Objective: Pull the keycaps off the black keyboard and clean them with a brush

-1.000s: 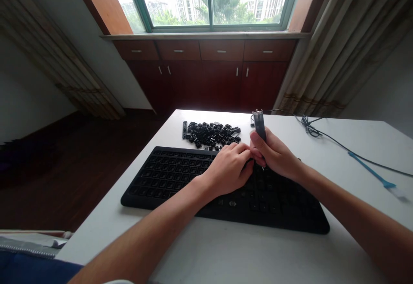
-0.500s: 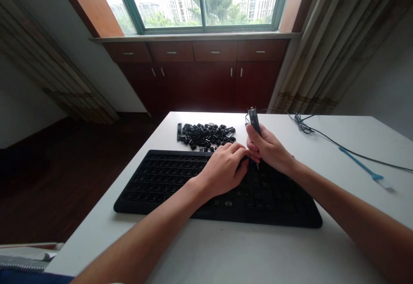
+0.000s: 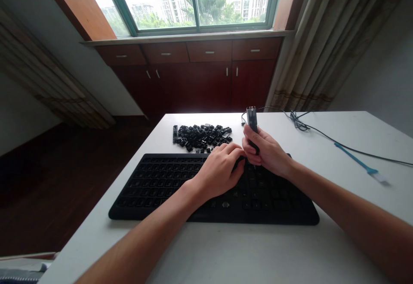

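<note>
A black keyboard (image 3: pixel 155 198) lies across the white table, with bare key sockets on its left side and keycaps on its right. My right hand (image 3: pixel 266 148) grips a black keycap puller (image 3: pixel 252 120); two short prongs stick up at its top and a thin metal end points down at the keys. My left hand (image 3: pixel 222 168) rests on the keyboard's middle, fingers curled with thumb and forefinger close together beside the puller's lower end. What those fingers hold, if anything, is hidden. Behind the keyboard is a pile of loose black keycaps (image 3: pixel 203 137).
A long black keycap (image 3: pixel 175 134), probably a space bar, stands at the pile's left. A blue brush (image 3: pixel 355 159) lies on the table's right, near a bundled black cable (image 3: pixel 300 122). Cabinets (image 3: pixel 193 81) stand beyond the table, under a window.
The view has shifted slightly, so everything sits a little further left. The puller looks slightly turned in my right hand; my left hand keeps its place on the keyboard.
</note>
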Demonstrator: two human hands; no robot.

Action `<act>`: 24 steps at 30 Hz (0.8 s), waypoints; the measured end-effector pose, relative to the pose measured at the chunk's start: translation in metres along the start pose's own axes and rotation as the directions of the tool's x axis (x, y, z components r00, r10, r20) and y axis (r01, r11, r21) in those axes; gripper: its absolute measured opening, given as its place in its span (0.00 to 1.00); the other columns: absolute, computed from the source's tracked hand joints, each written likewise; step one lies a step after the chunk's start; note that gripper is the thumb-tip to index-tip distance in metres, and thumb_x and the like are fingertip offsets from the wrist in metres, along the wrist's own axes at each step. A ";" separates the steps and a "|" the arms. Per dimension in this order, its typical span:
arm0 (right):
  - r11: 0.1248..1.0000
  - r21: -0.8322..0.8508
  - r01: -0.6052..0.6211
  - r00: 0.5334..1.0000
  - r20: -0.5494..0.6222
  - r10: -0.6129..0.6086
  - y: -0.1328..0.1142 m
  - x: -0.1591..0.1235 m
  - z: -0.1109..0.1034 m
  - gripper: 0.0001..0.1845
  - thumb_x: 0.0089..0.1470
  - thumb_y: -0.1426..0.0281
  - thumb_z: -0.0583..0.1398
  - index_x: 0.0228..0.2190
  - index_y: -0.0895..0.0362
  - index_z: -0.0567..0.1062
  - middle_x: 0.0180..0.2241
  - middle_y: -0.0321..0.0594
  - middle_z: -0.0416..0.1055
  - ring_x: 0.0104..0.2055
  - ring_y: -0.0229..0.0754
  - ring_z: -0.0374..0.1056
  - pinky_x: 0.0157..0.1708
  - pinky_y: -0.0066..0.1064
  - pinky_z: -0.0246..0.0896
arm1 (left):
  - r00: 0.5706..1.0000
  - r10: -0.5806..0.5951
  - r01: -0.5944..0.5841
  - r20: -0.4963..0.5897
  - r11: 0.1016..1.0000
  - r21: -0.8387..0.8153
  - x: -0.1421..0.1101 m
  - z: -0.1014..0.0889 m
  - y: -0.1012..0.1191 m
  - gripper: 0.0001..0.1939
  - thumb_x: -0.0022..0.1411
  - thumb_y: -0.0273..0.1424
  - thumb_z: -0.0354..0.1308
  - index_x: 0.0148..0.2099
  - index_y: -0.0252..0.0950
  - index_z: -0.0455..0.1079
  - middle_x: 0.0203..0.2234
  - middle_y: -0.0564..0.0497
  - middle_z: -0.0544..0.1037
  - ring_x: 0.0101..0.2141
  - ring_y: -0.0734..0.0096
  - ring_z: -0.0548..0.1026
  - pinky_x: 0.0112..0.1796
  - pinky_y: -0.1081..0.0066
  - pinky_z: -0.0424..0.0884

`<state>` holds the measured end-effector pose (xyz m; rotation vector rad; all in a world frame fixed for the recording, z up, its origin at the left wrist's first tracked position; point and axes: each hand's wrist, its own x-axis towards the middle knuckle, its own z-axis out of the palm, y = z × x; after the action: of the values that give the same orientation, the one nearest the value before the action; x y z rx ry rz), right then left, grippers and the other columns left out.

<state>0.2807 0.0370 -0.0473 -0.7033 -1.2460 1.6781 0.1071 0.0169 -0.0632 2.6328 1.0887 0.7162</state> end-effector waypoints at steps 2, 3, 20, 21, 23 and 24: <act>0.999 0.032 -0.012 1.000 -0.013 0.012 0.000 -0.001 0.000 0.23 0.61 0.52 0.61 0.27 0.54 0.62 0.19 0.25 0.58 0.15 0.28 0.47 0.13 0.22 0.44 | 1.000 0.000 0.000 0.001 1.000 0.004 0.000 0.000 0.000 0.09 0.71 0.27 0.51 0.49 0.39 0.70 0.47 0.47 0.76 0.47 0.58 0.74 0.51 0.56 0.71; 0.999 0.034 -0.014 1.000 -0.012 0.014 -0.001 -0.001 0.001 0.23 0.61 0.52 0.62 0.26 0.54 0.62 0.18 0.25 0.58 0.15 0.28 0.47 0.13 0.22 0.43 | 1.000 0.003 -0.003 0.003 1.000 0.006 0.000 0.000 0.000 0.09 0.71 0.28 0.51 0.50 0.39 0.70 0.47 0.47 0.76 0.47 0.58 0.74 0.51 0.56 0.71; 0.998 0.066 -0.022 0.986 -0.166 0.032 -0.013 -0.002 -0.011 0.23 0.58 0.61 0.64 0.19 0.55 0.61 0.14 0.27 0.53 0.14 0.30 0.47 0.15 0.27 0.41 | 1.000 -0.001 0.001 0.013 1.000 0.012 0.000 0.000 0.000 0.11 0.72 0.29 0.51 0.52 0.37 0.71 0.47 0.47 0.76 0.46 0.59 0.73 0.50 0.56 0.70; 0.997 0.076 -0.017 0.987 -0.160 0.029 -0.013 -0.003 -0.011 0.24 0.58 0.62 0.64 0.18 0.55 0.59 0.14 0.27 0.52 0.14 0.30 0.46 0.15 0.27 0.39 | 1.000 0.001 -0.001 0.013 1.000 0.011 0.000 0.000 0.000 0.11 0.72 0.29 0.51 0.52 0.37 0.71 0.47 0.47 0.76 0.46 0.59 0.73 0.50 0.56 0.70; 0.996 0.092 -0.021 0.985 -0.168 0.037 -0.013 -0.005 -0.011 0.25 0.57 0.63 0.64 0.17 0.54 0.57 0.13 0.27 0.51 0.14 0.30 0.44 0.15 0.28 0.37 | 1.000 0.006 -0.006 0.011 1.000 0.008 -0.001 0.000 -0.001 0.11 0.72 0.29 0.51 0.52 0.38 0.71 0.47 0.47 0.76 0.46 0.59 0.73 0.50 0.56 0.70; 0.994 0.102 -0.028 0.983 -0.177 0.046 -0.013 -0.006 -0.010 0.26 0.57 0.64 0.64 0.16 0.54 0.57 0.13 0.27 0.50 0.14 0.30 0.43 0.15 0.28 0.36 | 1.000 0.008 -0.008 0.010 1.000 0.005 -0.001 0.000 -0.001 0.11 0.72 0.29 0.50 0.52 0.38 0.71 0.47 0.47 0.76 0.46 0.59 0.72 0.50 0.56 0.70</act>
<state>0.2962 0.0368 -0.0394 -0.8029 -1.0221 1.6552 0.1060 0.0168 -0.0640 2.6439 1.0788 0.7021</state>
